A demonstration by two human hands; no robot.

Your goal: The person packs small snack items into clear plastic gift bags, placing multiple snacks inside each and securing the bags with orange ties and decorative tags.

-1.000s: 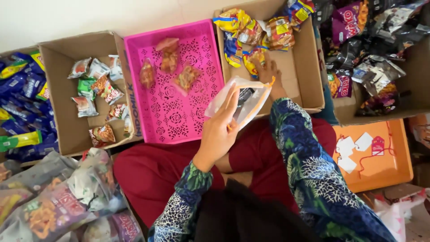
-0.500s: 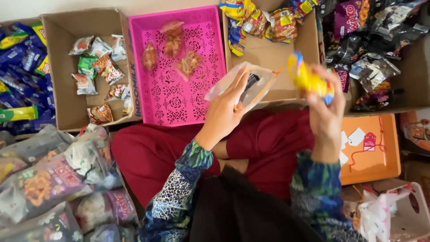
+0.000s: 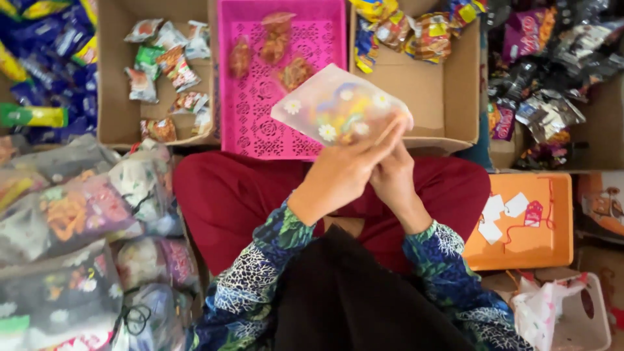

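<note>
My left hand (image 3: 341, 172) and my right hand (image 3: 393, 179) are pressed together above my red lap, both gripping a small clear plastic bag (image 3: 338, 107) printed with white daisies. Colourful snack packets show through the bag. It is held tilted over the near edge of the pink perforated tray (image 3: 260, 123) and the cardboard box (image 3: 448, 97) to its right. Both sleeves are blue with a floral print.
The pink tray holds a few brown snack packs (image 3: 276, 36). A cardboard box (image 3: 114, 84) at left holds several small packets. Filled clear bags (image 3: 71, 214) pile at lower left. An orange box (image 3: 520, 224) sits at right, dark snack packets (image 3: 552, 78) behind it.
My right hand brought a yellow packet from the right box to the bag; it is now inside, and both hands have closed together on the bag, which has tipped up.
</note>
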